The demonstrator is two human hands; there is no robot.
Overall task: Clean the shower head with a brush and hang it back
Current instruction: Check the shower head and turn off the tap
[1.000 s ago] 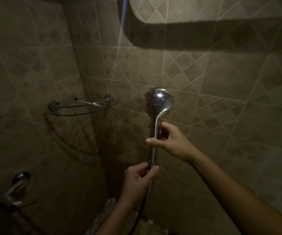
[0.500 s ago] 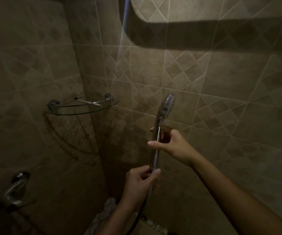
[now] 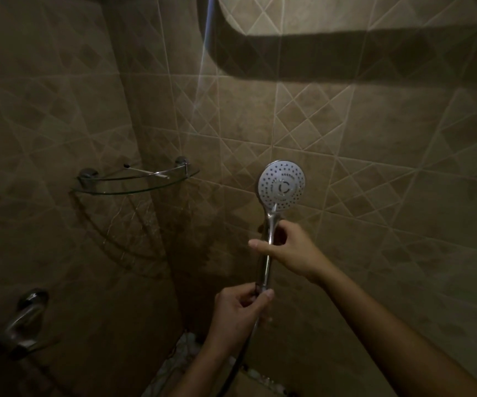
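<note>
A chrome shower head [image 3: 282, 186] stands upright in front of the tiled wall, its white nozzle face turned toward me. My right hand [image 3: 287, 249] grips the upper part of its handle, thumb pointing left. My left hand [image 3: 238, 313] pinches the bottom of the handle where the dark hose [image 3: 237, 365] joins and drops away below. No brush is in view.
A glass corner shelf [image 3: 134, 184] with a chrome rail is fixed at the left. A chrome tap fitting [image 3: 23, 319] juts out at the lower left. Pebble flooring [image 3: 180, 365] shows at the bottom. The room is dim.
The shower head has been twisted about its handle: its chrome back faced me, then its edge, and now its nozzle face does. Both hands stayed on the handle.
</note>
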